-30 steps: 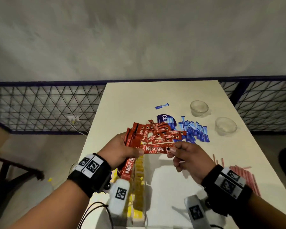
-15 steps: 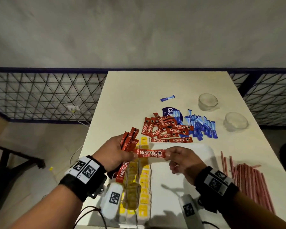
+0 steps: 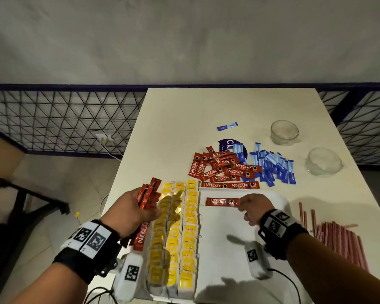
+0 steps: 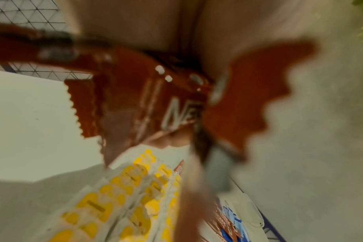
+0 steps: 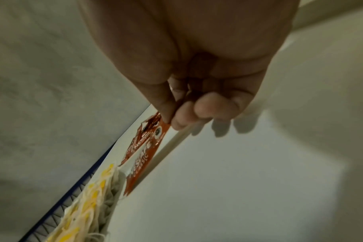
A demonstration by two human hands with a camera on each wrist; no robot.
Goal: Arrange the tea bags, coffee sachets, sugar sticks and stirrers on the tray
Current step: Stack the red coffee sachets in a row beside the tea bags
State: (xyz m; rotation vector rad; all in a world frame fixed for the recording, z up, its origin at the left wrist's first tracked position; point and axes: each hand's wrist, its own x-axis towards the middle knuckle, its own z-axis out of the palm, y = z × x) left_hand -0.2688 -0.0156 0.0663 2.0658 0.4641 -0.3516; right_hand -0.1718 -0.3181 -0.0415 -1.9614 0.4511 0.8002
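My left hand [image 3: 138, 210] grips a bundle of red coffee sachets [image 3: 149, 195] over the tray's left edge; the bundle [image 4: 147, 98] fills the left wrist view, blurred. My right hand [image 3: 253, 208] pinches one end of a single red coffee sachet [image 3: 221, 202], held flat just above the far end of the white tray [image 3: 228, 227]. The pinch shows in the right wrist view, thumb and fingers on the sachet [image 5: 143, 155]. Three rows of yellow tea bags [image 3: 176, 233] fill the tray's left side.
A pile of red coffee sachets [image 3: 222, 170] and blue sugar sticks [image 3: 270, 166] lies beyond the tray. One stray blue stick [image 3: 227, 126] lies farther back. Two clear glass bowls [image 3: 284, 132] [image 3: 323, 164] stand at the right. Pink stirrers [image 3: 338, 238] lie right of the tray.
My right hand drew one sachet out of the left hand's bundle and carried it right and down over the tray. The left hand dropped lower with the rest.
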